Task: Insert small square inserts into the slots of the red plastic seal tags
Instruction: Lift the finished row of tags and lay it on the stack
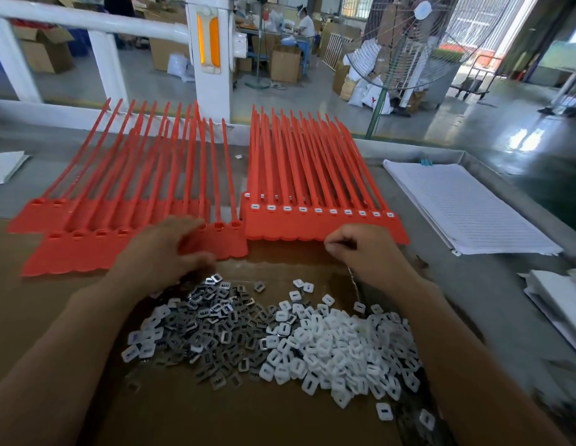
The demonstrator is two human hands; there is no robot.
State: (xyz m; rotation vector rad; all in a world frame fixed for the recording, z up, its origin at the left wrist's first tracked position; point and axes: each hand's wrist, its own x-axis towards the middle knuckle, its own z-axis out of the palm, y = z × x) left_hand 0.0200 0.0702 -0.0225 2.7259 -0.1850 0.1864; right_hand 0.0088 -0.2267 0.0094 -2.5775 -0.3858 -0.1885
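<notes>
Red seal tags [312, 226] are laid in two batches on the desk [466, 284]. The right batch is fitted with white inserts. Loose inserts [280, 342] are heaped nearer. The left hand [170, 249], blurred, is rested open on unfilled tags. The right hand [354, 249] is curled; any content cannot be told.

Insert pile [273, 336] fills middle of cardboard sheet [215, 420]; bare cardboard near side of pile and at near left, crossed by left forearm. Open strip between pile and red tags, flanked by left hand [167, 249] and right hand [354, 249]. Left tag sheets [87, 249] and right tag stack [312, 230] block far side; narrow gap between them. Slim lane of grey bench [479, 284] between right stack and paper stack [466, 207]. More paper at right edge.
</notes>
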